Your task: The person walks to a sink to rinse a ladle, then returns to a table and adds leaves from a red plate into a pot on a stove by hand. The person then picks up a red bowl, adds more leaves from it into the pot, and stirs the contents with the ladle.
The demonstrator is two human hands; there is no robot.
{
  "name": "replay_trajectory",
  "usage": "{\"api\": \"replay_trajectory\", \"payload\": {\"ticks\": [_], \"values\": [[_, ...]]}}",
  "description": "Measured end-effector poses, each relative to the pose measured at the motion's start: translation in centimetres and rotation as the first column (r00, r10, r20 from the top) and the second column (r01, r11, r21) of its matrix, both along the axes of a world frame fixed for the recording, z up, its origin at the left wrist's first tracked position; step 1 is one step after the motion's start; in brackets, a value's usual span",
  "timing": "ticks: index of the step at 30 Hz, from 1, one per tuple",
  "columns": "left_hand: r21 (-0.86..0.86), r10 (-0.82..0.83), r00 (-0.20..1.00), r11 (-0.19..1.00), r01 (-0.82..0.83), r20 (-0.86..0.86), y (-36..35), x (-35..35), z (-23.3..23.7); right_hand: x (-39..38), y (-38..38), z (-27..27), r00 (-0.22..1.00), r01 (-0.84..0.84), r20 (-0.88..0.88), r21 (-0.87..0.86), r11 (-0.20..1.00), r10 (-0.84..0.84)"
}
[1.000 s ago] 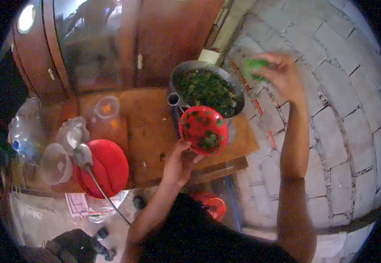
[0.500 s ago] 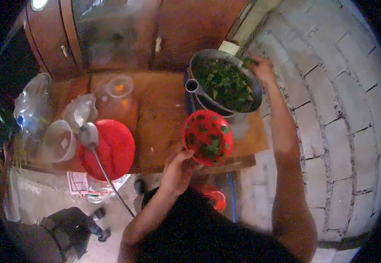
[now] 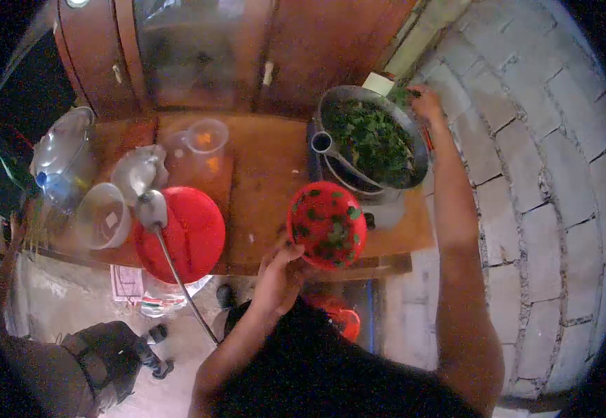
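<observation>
My left hand (image 3: 282,272) grips the near rim of a red bowl (image 3: 327,225), which has loose green leaves scattered inside. Beyond the bowl stands a wide dark pan (image 3: 421,164) with a tubular handle pointing left, filled with chopped green leaves (image 3: 373,136). My right hand (image 3: 425,104) is at the pan's far right rim, its fingers closed around some green leaves.
On the wooden table (image 3: 268,160), left side, are a red plate (image 3: 202,237) with a long-handled ladle (image 3: 153,209), a white tub (image 3: 101,216), a clear container (image 3: 207,136) and plastic bags (image 3: 66,157). Another person (image 3: 101,362) is at the lower left. A block wall (image 3: 526,174) borders the right.
The table and its things have shifted slightly right in view. The leaves in the red bowl lie more spread out. My right hand stays by the pan's far right rim.
</observation>
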State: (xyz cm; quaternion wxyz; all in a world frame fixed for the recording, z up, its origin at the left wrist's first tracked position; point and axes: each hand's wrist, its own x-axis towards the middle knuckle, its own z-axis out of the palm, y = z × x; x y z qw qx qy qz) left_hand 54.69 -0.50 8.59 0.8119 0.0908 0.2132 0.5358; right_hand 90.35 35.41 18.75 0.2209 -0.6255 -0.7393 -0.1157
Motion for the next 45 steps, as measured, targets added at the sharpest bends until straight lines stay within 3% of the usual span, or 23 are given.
{"api": "replay_trajectory", "payload": {"ticks": [2, 4, 8, 9, 10, 14, 16, 19, 20, 22, 23, 24, 26, 27, 29, 31, 34, 36, 37, 39, 41, 44, 45], "values": [[-0.003, 0.015, 1.000, 1.000, -0.015, 0.021, 0.1, 0.1, -0.1, 0.5, 0.9, 1.3, 0.995, -0.095, 0.041, 0.065, 0.993, 0.092], [0.020, 0.029, 0.999, 0.999, -0.030, 0.037, 0.2, 0.3, -0.1, -3.3, -1.6, 4.8, 0.962, 0.214, -0.175, 0.005, 0.977, -0.209], [-0.004, 0.090, 0.994, 0.996, -0.090, 0.062, -0.2, 0.2, 0.8, -0.4, 4.7, -3.5, 0.995, 0.085, -0.060, 0.154, 0.984, -0.076], [-0.002, 0.082, 0.995, 0.997, -0.082, 0.058, -0.3, 0.0, 0.8, -1.9, 3.4, -3.4, 0.972, -0.035, -0.237, -0.153, 0.988, -0.002], [-0.011, 0.081, 0.996, 0.997, -0.080, 0.048, -0.2, -0.1, 0.7, -3.3, 2.7, -2.5, 0.910, -0.212, -0.415, -0.409, 0.888, 0.026], [-0.060, 0.078, 0.997, 0.995, -0.077, 0.016, -0.1, -0.3, -0.6, -5.3, -1.0, 1.3, 0.831, -0.168, -0.554, -0.171, 0.971, 0.046], [-0.050, 0.049, 0.999, 0.998, -0.049, 0.015, -0.2, -0.4, 0.2, -5.4, -2.5, 3.5, 0.963, -0.077, -0.250, 0.108, 0.991, 0.102], [-0.057, 0.014, 1.000, 0.998, -0.013, 0.017, -0.1, -0.6, 0.3, -4.9, -5.1, 5.6, 0.940, 0.101, -0.341, 0.320, 0.942, 0.015], [-0.067, 0.001, 1.000, 0.998, 0.000, 0.020, -0.1, -0.6, 0.2, -3.8, -5.1, 4.7, 0.942, 0.111, -0.335, 0.322, 0.940, 0.004], [-0.117, -0.022, 0.999, 0.993, 0.027, 0.046, -0.1, -0.8, -0.1, -0.6, -4.2, 0.8, 0.986, 0.093, 0.114, 0.261, 0.961, -0.126], [-0.165, -0.036, 0.997, 0.985, 0.046, 0.063, -0.1, -0.9, -0.3, -0.3, -5.0, -0.4, 0.984, 0.104, 0.114, 0.264, 0.959, -0.138], [-0.162, -0.047, 0.997, 0.985, 0.057, 0.065, -0.2, -0.9, -0.6, -0.5, -6.3, -1.7, 0.946, 0.062, -0.294, -0.257, 0.964, -0.139], [-0.062, 0.003, 0.999, 0.998, -0.006, -0.048, 0.2, -0.6, -0.8, -0.7, -6.8, -0.9, 0.750, -0.205, -0.590, -0.638, 0.742, -0.299], [-0.062, 0.010, 0.999, 0.998, -0.013, -0.045, 0.2, -0.4, -0.4, -0.1, -7.2, -0.1, 0.962, -0.057, -0.274, -0.165, 0.985, 0.009], [-0.090, 0.083, 0.994, 0.992, -0.090, -0.077, -0.1, -0.2, 0.5, 0.4, -8.8, 2.5, 0.994, -0.054, -0.083, 0.235, 0.970, 0.075], [-0.074, 0.023, 0.998, 0.997, -0.027, -0.056, -0.1, -0.5, -0.3, 1.1, -9.4, 6.3, 0.934, 0.008, -0.358, 0.082, 0.997, 0.022], [-0.051, -0.016, 0.999, 0.999, 0.014, -0.040, 0.1, -0.5, -0.6, 1.1, -9.6, 8.4, 0.923, 0.202, -0.365, 0.200, 0.959, -0.119], [-0.047, -0.012, 0.999, 0.999, 0.009, -0.051, 0.2, -0.5, -0.7, -2.4, -11.0, 6.7, 0.930, 0.347, -0.283, 0.466, 0.814, -0.234], [-0.103, -0.031, 0.999, 0.994, 0.030, -0.010, 0.1, -0.6, -0.7, -3.3, -11.3, 5.1, 0.928, 0.354, -0.283, 0.464, 0.812, -0.242], [-0.159, -0.065, 0.998, 0.985, 0.068, 0.025, -0.3, -0.6, -0.7, -3.9, -10.8, -0.8, 0.909, -0.022, -0.417, -0.007, 1.000, 0.017], [-0.062, 0.045, 0.999, 0.997, -0.045, -0.001, 0.3, 0.0, -0.3, -2.5, -6.9, -2.9, 0.853, -0.283, -0.501, -0.203, 0.937, 0.149], [-0.092, -0.025, 0.998, 0.995, 0.031, 0.062, 0.3, -0.4, 0.0, 0.5, -4.0, -3.2, 0.972, -0.193, -0.102, 0.153, 0.969, 0.210], [-0.087, -0.025, 0.998, 0.996, 0.030, 0.065, 0.7, -0.3, 0.0, -0.8, -5.3, 0.2, 0.988, 0.048, -0.151, 0.183, 0.982, -0.020]]}}
